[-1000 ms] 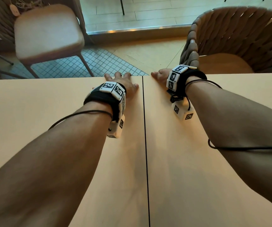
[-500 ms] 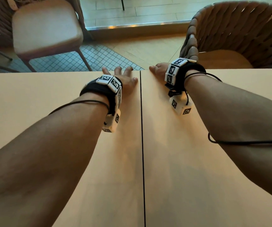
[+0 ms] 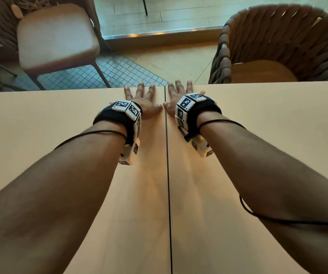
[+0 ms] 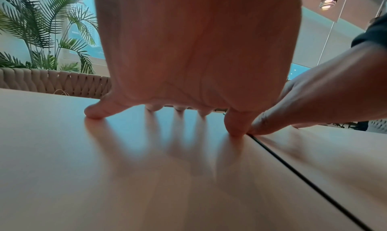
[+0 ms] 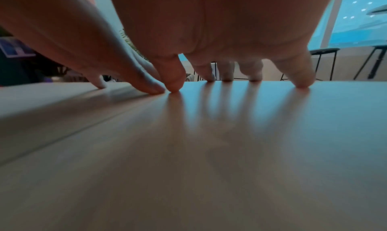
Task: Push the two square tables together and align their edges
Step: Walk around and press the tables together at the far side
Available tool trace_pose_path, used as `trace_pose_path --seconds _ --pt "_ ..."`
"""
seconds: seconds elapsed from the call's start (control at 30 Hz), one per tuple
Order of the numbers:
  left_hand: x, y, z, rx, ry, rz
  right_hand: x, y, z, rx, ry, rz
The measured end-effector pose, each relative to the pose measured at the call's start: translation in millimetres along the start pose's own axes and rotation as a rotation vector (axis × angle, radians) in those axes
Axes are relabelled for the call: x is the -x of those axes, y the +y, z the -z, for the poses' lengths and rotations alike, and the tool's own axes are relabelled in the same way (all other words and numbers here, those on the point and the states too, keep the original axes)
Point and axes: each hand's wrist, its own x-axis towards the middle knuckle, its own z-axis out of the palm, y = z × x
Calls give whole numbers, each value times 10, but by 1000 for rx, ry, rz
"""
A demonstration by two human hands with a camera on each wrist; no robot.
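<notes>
Two light wooden square tables stand side by side, the left table (image 3: 40,135) and the right table (image 3: 277,119), with only a thin dark seam (image 3: 167,175) between them. Their far edges look nearly level, the right one a touch farther. My left hand (image 3: 143,99) lies on the left table beside the seam, fingers spread and straight, tips at the far edge. My right hand (image 3: 179,95) lies the same way on the right table. The two thumbs meet at the seam, as the left wrist view (image 4: 247,130) and the right wrist view (image 5: 167,89) both show.
Beyond the left table stands a cushioned chair (image 3: 56,34). A woven rope armchair (image 3: 277,42) sits close behind the right table's far edge. Tiled and wooden floor (image 3: 169,62) lies between them. Palm plants (image 4: 41,36) stand farther off.
Both hands have flattened on the tabletops with fingers spread; earlier they were curled over the far edge. The right hand slid in toward the seam until the thumbs met.
</notes>
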Motion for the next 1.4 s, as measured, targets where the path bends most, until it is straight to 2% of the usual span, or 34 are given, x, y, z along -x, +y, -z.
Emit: trace_pose_path --seconds 0.23,0.5,0.73,0.83,1.07,1.2,1.4 --pt "0 5 -16 -18 3 -13 40 -41 -24 5 -29 -27" --pt "446 20 -281 -31 -22 -52 265 -41 -162 8 -30 14" --pt "1014 -48 -595 33 121 -95 837 -8 -329 -61 -112 45" --pt "1317 -98 -762 60 157 -85 1215 43 -436 -66 -99 61" --pt "2000 -60 -1209 95 131 -29 2167 316 -793 -79 -106 31" --pt "2283 -103 -1407 124 62 -10 2509 525 -915 -114 -110 4" --pt "2867 -219 -1771 226 69 25 2996 830 -1087 -244 -41 -5"
